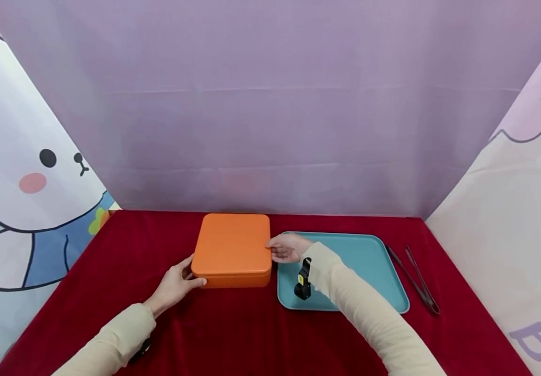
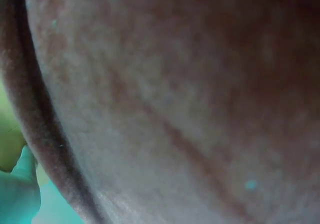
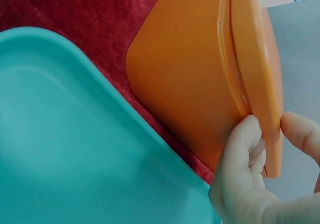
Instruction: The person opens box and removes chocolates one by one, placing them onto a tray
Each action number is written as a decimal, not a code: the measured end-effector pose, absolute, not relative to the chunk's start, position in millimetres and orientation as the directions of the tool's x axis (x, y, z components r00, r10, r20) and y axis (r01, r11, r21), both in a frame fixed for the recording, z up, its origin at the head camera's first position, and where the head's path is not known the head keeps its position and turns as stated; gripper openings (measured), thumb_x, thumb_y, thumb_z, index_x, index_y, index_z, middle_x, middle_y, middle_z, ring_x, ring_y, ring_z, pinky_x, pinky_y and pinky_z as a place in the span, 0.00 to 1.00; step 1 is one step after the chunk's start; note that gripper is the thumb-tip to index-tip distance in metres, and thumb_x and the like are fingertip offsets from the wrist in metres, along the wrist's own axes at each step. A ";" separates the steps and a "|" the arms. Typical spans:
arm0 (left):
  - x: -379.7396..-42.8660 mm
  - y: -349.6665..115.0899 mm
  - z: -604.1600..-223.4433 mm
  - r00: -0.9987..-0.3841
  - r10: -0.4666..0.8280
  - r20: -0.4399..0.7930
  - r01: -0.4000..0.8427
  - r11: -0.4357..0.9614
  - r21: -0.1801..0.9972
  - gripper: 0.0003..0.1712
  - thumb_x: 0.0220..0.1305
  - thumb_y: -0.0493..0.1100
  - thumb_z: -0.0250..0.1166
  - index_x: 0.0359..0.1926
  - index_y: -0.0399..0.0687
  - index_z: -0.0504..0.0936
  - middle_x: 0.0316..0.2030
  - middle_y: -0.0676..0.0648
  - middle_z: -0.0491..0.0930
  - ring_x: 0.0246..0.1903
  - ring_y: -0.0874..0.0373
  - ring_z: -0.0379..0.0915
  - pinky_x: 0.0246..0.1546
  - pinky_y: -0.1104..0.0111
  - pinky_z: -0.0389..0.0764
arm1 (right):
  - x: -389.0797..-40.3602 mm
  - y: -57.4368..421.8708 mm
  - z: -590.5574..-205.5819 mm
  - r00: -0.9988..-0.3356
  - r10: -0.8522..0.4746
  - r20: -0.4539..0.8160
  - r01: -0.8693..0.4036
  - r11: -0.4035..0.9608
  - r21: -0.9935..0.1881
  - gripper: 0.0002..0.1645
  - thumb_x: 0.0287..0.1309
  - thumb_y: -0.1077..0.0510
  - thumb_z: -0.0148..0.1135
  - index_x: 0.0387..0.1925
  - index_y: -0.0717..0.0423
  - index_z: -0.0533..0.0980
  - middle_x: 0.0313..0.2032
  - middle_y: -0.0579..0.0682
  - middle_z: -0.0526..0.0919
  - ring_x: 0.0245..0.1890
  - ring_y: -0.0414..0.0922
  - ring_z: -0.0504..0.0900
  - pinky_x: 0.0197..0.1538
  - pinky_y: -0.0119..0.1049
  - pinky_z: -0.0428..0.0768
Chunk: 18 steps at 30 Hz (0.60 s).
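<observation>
A lidded orange box (image 1: 237, 280) sits on the red cloth, its orange lid (image 1: 232, 243) in place on top. At the front left corner my left hand (image 1: 173, 287) grips the box, thumb at the front and fingers along the left side. My right hand (image 1: 289, 247) is at the right side. The right wrist view shows its thumb on top of the lid (image 3: 256, 78) and its curled fingers (image 3: 242, 139) under the lid's edge, pinching it. Blurred dark cloth fills most of the left wrist view, and only a bit of the left hand (image 2: 20, 194) shows at the lower left.
Right of the box lies a teal tray (image 1: 369, 266), partly under my right forearm. Dark tongs (image 1: 422, 287) rest beyond the tray's right edge. The red cloth (image 1: 233, 334) covers the table, with a purple curtain (image 1: 270, 130) behind it and printed curtains at both sides.
</observation>
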State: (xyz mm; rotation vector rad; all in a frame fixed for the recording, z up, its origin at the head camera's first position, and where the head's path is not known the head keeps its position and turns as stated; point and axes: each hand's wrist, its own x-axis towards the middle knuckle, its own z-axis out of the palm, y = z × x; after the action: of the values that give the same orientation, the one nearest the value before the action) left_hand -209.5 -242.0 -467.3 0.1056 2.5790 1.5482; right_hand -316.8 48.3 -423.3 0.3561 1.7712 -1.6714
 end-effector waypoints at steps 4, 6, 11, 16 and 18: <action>-210.2 -244.0 -467.2 -0.989 0.131 -0.071 -0.002 0.468 0.884 0.49 0.56 0.45 0.66 0.71 0.41 0.46 0.68 0.37 0.53 0.64 0.43 0.57 0.58 0.56 0.67 | -316.5 48.7 -422.3 -0.732 -0.242 -0.636 0.629 0.118 -0.769 0.05 0.54 0.62 0.60 0.34 0.59 0.77 0.31 0.51 0.75 0.32 0.43 0.74 0.41 0.30 0.78; -209.9 -244.2 -466.9 -0.989 0.131 -0.068 0.001 0.465 0.886 0.49 0.56 0.45 0.66 0.71 0.41 0.47 0.68 0.36 0.54 0.64 0.43 0.57 0.58 0.56 0.68 | -316.7 49.0 -422.5 -0.729 -0.247 -0.638 0.633 0.109 -0.766 0.08 0.54 0.62 0.61 0.37 0.61 0.77 0.32 0.52 0.76 0.34 0.44 0.74 0.44 0.31 0.78; -210.9 -245.0 -468.6 -0.989 0.131 -0.065 0.005 0.472 0.882 0.48 0.56 0.44 0.66 0.71 0.40 0.48 0.66 0.36 0.57 0.63 0.42 0.58 0.57 0.56 0.69 | -317.6 49.6 -424.8 -0.722 -0.265 -0.639 0.637 0.105 -0.764 0.11 0.54 0.61 0.61 0.40 0.61 0.78 0.33 0.51 0.75 0.34 0.43 0.74 0.45 0.31 0.78; -213.2 -245.3 -470.0 -0.992 0.112 -0.060 0.004 0.495 0.869 0.45 0.54 0.43 0.67 0.69 0.39 0.55 0.63 0.36 0.64 0.61 0.44 0.62 0.55 0.58 0.73 | -318.4 48.6 -421.2 -0.731 -0.273 -0.625 0.616 0.130 -0.777 0.14 0.55 0.59 0.61 0.43 0.59 0.77 0.33 0.51 0.75 0.34 0.44 0.75 0.47 0.35 0.78; -213.2 -246.0 -470.0 -0.993 0.106 -0.056 0.004 0.495 0.869 0.45 0.54 0.43 0.67 0.69 0.39 0.55 0.63 0.36 0.64 0.61 0.43 0.62 0.54 0.58 0.73 | -318.5 47.4 -418.8 -0.741 -0.275 -0.612 0.598 0.143 -0.789 0.14 0.55 0.59 0.61 0.43 0.60 0.77 0.32 0.51 0.75 0.34 0.44 0.76 0.50 0.38 0.78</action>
State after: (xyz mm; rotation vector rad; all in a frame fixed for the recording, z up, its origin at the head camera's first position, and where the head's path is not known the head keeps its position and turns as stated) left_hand -213.2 -246.0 -470.0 0.0973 2.6269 1.5260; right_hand -318.5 47.4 -418.8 0.3115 1.7597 -1.6757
